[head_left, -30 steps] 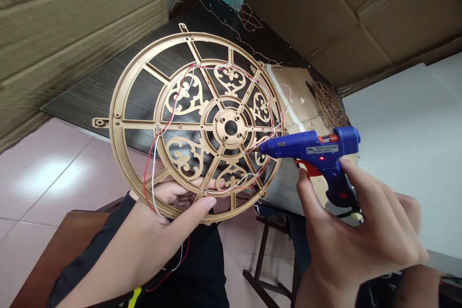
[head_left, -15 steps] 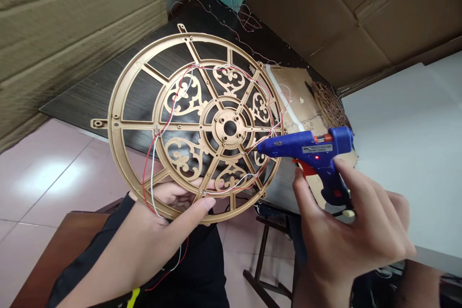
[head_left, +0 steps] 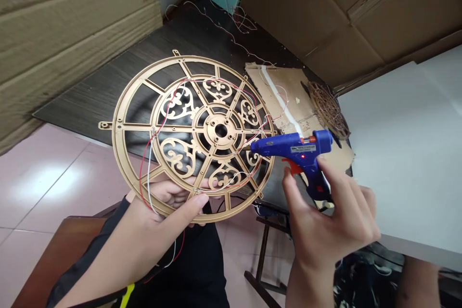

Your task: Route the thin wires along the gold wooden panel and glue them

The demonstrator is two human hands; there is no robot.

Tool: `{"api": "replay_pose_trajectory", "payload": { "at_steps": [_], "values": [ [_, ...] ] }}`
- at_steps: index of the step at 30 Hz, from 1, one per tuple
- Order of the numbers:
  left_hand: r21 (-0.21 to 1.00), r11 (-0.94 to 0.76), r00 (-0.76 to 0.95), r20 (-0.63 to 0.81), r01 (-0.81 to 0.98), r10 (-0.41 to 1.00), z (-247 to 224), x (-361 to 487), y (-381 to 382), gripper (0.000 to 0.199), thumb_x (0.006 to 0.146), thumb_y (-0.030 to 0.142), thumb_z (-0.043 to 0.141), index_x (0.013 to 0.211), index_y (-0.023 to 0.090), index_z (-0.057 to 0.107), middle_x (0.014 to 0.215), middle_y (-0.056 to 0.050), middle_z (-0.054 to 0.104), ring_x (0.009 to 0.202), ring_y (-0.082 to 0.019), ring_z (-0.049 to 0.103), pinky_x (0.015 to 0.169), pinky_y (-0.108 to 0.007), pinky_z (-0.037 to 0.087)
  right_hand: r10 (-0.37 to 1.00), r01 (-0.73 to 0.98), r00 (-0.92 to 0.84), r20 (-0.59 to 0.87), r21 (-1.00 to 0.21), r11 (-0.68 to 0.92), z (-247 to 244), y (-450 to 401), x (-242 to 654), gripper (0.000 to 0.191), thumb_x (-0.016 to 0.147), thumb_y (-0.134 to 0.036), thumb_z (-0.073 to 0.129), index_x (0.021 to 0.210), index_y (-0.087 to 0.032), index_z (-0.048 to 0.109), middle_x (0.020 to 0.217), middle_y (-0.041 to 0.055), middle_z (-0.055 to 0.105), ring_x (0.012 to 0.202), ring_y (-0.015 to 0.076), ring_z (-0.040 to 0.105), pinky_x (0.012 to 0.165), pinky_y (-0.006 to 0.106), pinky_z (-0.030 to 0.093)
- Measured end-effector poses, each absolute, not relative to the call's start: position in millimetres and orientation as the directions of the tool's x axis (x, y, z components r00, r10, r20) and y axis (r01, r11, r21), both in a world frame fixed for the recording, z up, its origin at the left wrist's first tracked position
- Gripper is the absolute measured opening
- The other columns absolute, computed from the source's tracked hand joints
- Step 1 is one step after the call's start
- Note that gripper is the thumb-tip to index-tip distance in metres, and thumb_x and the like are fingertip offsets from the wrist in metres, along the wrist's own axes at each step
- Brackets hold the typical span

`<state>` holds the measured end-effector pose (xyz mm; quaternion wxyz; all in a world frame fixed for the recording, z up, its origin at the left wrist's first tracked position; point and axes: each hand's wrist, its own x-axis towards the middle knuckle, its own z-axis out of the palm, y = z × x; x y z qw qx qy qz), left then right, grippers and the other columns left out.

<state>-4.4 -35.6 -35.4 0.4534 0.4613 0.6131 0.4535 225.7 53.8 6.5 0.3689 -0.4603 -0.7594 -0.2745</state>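
A round gold-coloured openwork frame (head_left: 221, 131) with scroll ornaments and spokes is held up in front of me. Closed on its lower rim is my left hand (head_left: 169, 207), thumb on top and fingers beneath. Red and white wires (head_left: 147, 173) follow the frame's inner ring, with some clear blobs along them, and hang below my left wrist. My right hand (head_left: 332, 207) grips a blue hot glue gun (head_left: 296, 149) with a red trigger and a lit red light. The gun's nozzle is at a lower-right spoke near the hub; whether it touches cannot be made out.
Behind the frame is a dark tabletop (head_left: 151, 53) with loose thin wire (head_left: 224, 29). A cardboard piece (head_left: 285, 91) and a smaller brown openwork disc (head_left: 327, 108) lie to the right. Cardboard walls (head_left: 72, 19) stand around, and a white surface (head_left: 404, 144) is at right.
The frame has tilted flatter, its far rim now lower in view. The glue gun and my right hand have shifted left, with the nozzle still near the same spoke.
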Motion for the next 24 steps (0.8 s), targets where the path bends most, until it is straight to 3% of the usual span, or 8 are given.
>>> {"api": "replay_pose_trajectory", "payload": {
  "at_steps": [3,7,13,17,20,24],
  "values": [
    [0.979,0.196,-0.142,-0.187,0.054,0.972,-39.1,-4.6,-36.8,0.03,0.092,0.053,0.066,0.106,0.032,0.082,0.114,0.003,0.081,0.107,-0.022,0.078,0.096,-0.028,0.066,0.493,0.896,-0.297,0.818,0.06,0.44,3.1,54.3,226.7,0.032,0.081,-0.021,0.085,0.111,-0.017,0.076,0.096,0.007,0.08,0.066,0.0167,0.067,0.073,0.033,0.05],
    [0.984,0.172,-0.154,-0.162,0.056,0.975,-40.4,-4.0,-36.8,0.03,0.092,0.053,0.067,0.108,0.033,0.081,0.117,0.002,0.08,0.118,-0.022,0.074,0.106,-0.032,0.062,0.523,0.9,-0.282,0.804,0.033,0.434,0.9,53.1,226.8,0.031,0.083,-0.021,0.084,0.112,-0.017,0.076,0.099,0.0071,0.08,0.069,0.0174,0.069,0.074,0.033,0.051],
    [0.981,0.192,-0.156,-0.185,0.033,0.97,-42.0,-3.7,-35.1,0.03,0.091,0.056,0.068,0.107,0.035,0.082,0.118,0.003,0.08,0.112,-0.021,0.076,0.099,-0.028,0.065,0.539,0.9,-0.275,0.796,0.016,0.435,0.0,50.5,225.7,0.033,0.082,-0.02,0.085,0.113,-0.014,0.075,0.099,0.0092,0.079,0.071,0.0197,0.07,0.073,0.034,0.05],
    [0.981,0.182,-0.145,-0.171,0.063,0.974,-44.6,-4.0,-35.0,0.032,0.092,0.056,0.066,0.111,0.036,0.081,0.121,0.004,0.079,0.117,-0.02,0.074,0.108,-0.028,0.061,0.564,0.906,-0.249,0.788,-0.016,0.423,-1.1,48.5,224.1,0.029,0.087,-0.023,0.081,0.114,-0.015,0.074,0.098,0.0095,0.079,0.072,0.0204,0.07,0.074,0.036,0.05],
    [0.974,0.222,-0.157,-0.214,0.037,0.964,-46.8,-4.0,-36.0,0.032,0.088,0.058,0.07,0.109,0.036,0.082,0.119,0.004,0.08,0.116,-0.02,0.074,0.104,-0.027,0.062,0.574,0.91,-0.236,0.784,-0.029,0.413,-1.8,47.9,223.0,0.028,0.088,-0.024,0.08,0.113,-0.015,0.074,0.096,0.0094,0.078,0.073,0.0206,0.069,0.075,0.036,0.05],
    [0.974,0.222,-0.215,-0.206,0.051,0.955,-47.9,-2.9,-36.6,0.037,0.082,0.064,0.075,0.103,0.034,0.083,0.115,0.001,0.081,0.118,-0.025,0.072,0.111,-0.036,0.059,0.568,0.901,-0.26,0.781,-0.015,0.434,-2.5,48.6,223.5,0.03,0.085,-0.02,0.082,0.114,-0.016,0.074,0.097,0.0084,0.078,0.075,0.0214,0.07,0.077,0.037,0.052]
  ]
}}
